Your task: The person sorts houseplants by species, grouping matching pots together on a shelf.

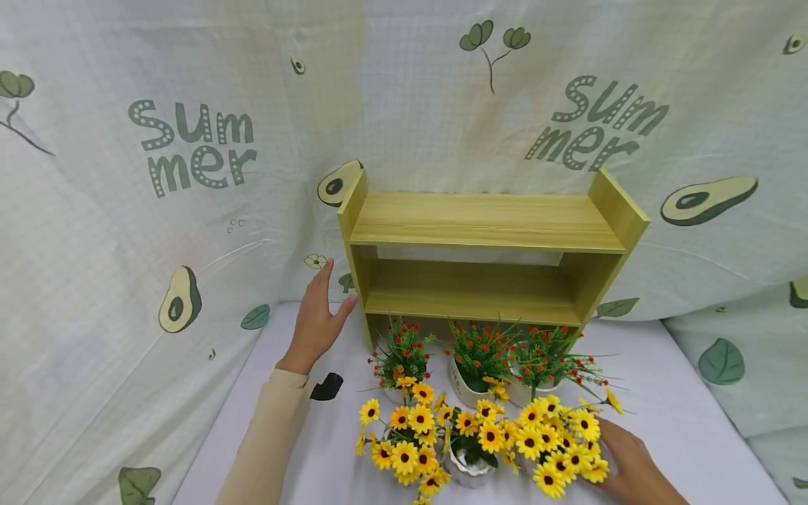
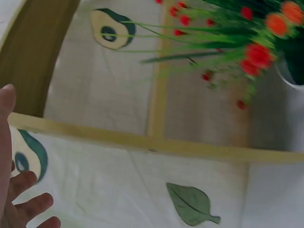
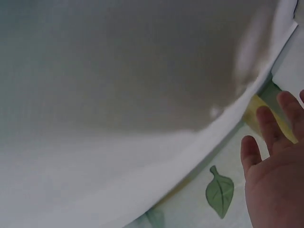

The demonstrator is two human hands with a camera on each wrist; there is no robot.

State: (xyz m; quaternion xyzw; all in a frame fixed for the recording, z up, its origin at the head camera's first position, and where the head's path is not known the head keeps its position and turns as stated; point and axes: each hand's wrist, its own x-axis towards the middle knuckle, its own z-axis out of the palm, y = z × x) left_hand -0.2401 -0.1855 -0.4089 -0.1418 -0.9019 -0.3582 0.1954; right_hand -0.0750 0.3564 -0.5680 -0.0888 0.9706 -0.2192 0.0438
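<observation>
My left hand [image 1: 315, 319] is raised by the left side of a light wooden shelf [image 1: 486, 219], thumb and fingers spread, nothing in it. In the left wrist view its fingers [image 2: 34, 205] are apart beside the shelf's side board [image 2: 109, 136]. Low at the right, my right hand [image 1: 631, 459] is beside the rightmost pot of yellow sunflowers [image 1: 558, 438], whose blooms cover its fingertips in the head view. The right wrist view shows that hand's fingers [image 3: 271, 128] extended and spread, next to a large pale surface [image 3: 71, 166].
Potted plants with red flowers stand before the shelf: left [image 1: 400, 361], middle [image 1: 476, 351] and right [image 1: 546, 361]. Closer in are two more sunflower pots, one left [image 1: 410, 438] and one in a silvery pot [image 1: 467, 471]. Printed cloth [image 1: 416, 105] hangs around the white table [image 1: 669, 393].
</observation>
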